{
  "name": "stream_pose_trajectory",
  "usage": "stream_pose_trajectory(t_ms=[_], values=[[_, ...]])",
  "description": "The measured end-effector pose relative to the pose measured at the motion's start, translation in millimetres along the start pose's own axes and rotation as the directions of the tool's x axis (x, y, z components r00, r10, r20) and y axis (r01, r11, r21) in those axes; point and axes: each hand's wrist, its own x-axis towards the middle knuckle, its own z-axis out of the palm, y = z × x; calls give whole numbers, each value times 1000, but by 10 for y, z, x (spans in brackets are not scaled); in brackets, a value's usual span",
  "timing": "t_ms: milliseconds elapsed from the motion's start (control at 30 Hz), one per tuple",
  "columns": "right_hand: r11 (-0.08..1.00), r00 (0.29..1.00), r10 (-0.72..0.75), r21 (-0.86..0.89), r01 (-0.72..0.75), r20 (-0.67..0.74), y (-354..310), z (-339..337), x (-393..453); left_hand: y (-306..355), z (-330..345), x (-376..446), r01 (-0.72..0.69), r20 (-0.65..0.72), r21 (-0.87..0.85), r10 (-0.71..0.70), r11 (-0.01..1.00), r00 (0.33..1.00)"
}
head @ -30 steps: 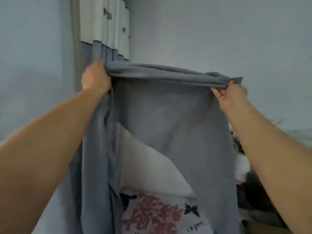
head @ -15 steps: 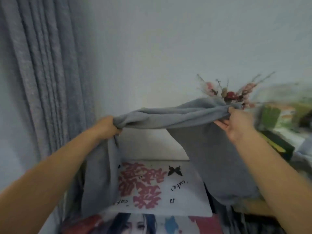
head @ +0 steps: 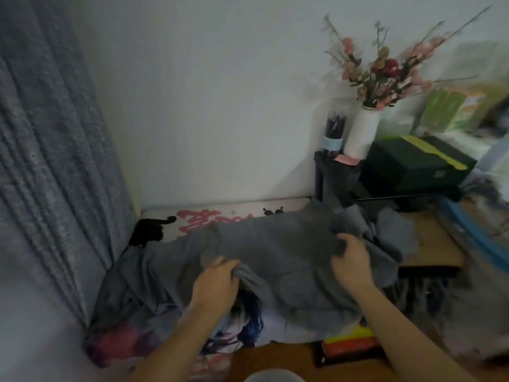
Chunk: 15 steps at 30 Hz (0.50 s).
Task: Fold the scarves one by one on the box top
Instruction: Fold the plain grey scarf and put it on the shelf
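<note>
Head view: both hands [head: 281, 271] bunch grey scarf [head: 264, 244] on box top [head: 242, 213]; vase [head: 360, 133] w/ flowers [head: 385, 70].

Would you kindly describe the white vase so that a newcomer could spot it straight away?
Look to the white wall and follow it right to the black shelf unit beside the dark green box. The white vase stands on that unit, next to a clear holder of dark pencils. It alone holds pink and red flowers.

Just the one head cam, looking down and forward

Close over the box top [head: 292, 203] at frame centre, wall corner up top, both forearms entering from the bottom edge.
</note>
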Motion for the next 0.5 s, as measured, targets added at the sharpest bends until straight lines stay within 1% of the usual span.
stream_pose_trajectory(t_ms=[33, 67, 100, 133, 167, 200, 233, 267, 300, 333, 367, 433, 467, 500], values=[[983, 946, -183, 64, 172, 268, -235, 193, -146, 34, 20, -24, -34, -22, -16, 34, 999, 999], [956, 800, -284, 88, 281, 529, -478, 376, -316, 81, 8, -45, -67, -32, -70, 65, 995, 997], [923, 675, -332, 81, 375, 659, -619, 595, -423, 122, -4, -53, -93, -11, -156, 92, 983, 996], [898, 624, -350, 60, 436, 699, -685, 783, -497, 137, -9, -51, -113, 24, -245, 123, 963, 992], [892, 644, -366, 57, 448, 672, -697, 910, -509, 130, -9, -42, -114, 84, -314, 147, 943, 986], [893, 695, -371, 31, 449, 616, -695, 962, -505, 99, -20, -33, -113, 149, -354, 175, 928, 973], [889, 733, -377, -1, 458, 567, -680, 970, -486, 28, -20, -19, -120, 202, -344, 198, 931, 959], [887, 739, -384, -3, 462, 554, -670, 917, -472, -70, -10, -9, -126, 242, -306, 205, 944, 948], [884, 723, -396, 21, 468, 566, -659, 845, -436, -192, 11, -1, -128, 273, -243, 195, 962, 942], [885, 691, -392, 45, 463, 607, -694, 741, -416, -299, 14, 0, -124, 282, -178, 171, 976, 944], [896, 638, -372, 80, 437, 675, -754, 608, -413, -414, 21, 12, -103, 276, -116, 131, 988, 952], [934, 548, -315, 151, 324, 775, -828, 355, -356, -563, -48, 61, -55, 235, -27, 60, 998, 970], [942, 541, -302, 158, 296, 785, -821, 235, -277, -627, -97, 107, -16, 214, 0, 16, 1000, 977], [942, 571, -302, 147, 301, 764, -787, 128, -163, -667, -172, 164, 26, 184, 9, -27, 1000, 983]])
